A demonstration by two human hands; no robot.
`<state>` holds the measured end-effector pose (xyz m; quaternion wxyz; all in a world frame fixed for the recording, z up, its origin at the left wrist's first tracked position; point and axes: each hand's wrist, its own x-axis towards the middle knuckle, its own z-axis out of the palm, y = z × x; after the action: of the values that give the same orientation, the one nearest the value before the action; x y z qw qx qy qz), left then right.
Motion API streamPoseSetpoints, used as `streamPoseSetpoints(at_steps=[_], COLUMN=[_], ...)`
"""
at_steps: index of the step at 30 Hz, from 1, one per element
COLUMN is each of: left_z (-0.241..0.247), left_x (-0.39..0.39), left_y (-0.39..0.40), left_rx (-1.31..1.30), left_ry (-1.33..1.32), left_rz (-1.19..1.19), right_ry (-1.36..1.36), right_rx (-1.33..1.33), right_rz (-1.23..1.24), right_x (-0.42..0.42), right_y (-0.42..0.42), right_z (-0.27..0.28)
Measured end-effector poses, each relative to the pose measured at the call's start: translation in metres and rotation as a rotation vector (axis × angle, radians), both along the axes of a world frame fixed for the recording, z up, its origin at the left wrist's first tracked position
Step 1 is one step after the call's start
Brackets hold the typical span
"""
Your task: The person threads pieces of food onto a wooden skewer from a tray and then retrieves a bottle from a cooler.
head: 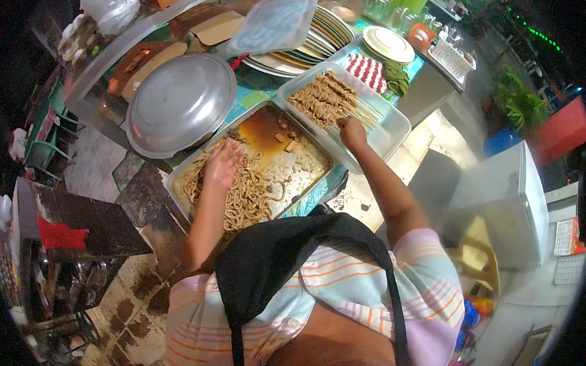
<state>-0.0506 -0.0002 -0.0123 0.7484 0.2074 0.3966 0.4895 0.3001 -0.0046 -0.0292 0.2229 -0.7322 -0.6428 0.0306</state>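
A metal tray holds a heap of cooked intestines and a pool of brown marinade. Over the heap's upper left part is my left hand, its fingers apart and wet-looking, with nothing seen in its grip. Beside the tray stands a translucent plastic container with rows of skewered intestines, their bamboo sticks pointing right. My right hand is at the sticks' lower edge, fingers curled; it appears to pinch a stick, though the fingertips are partly hidden.
A large domed metal lid lies left of the tray. Behind are stacked plates, a plastic lid, white plates, a red-and-white cloth and a white basket. A white appliance stands at right.
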Motion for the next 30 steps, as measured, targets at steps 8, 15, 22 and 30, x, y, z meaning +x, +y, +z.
streamPoseSetpoints(at_steps=[8,15,22,30], left_z=[-0.009,-0.007,-0.010,-0.007], left_x=[0.001,0.001,0.008,0.015], left_y=[-0.003,-0.003,-0.024,-0.046], left_rx=[-0.049,-0.018,0.745,1.019], left_ry=[0.003,0.047,1.146,1.806], left_rz=[0.016,0.008,-0.346,-0.596], right_ry=[0.010,0.080,-0.056,-0.053], right_rx=[0.057,0.131,-0.167,0.007], right_rz=[0.042,0.057,0.010,-0.223], right_x=[-0.002,-0.007,-0.013,0.034], right_y=[0.000,-0.002,-0.009,-0.011], right_z=[-0.003,-0.006,0.018,0.059])
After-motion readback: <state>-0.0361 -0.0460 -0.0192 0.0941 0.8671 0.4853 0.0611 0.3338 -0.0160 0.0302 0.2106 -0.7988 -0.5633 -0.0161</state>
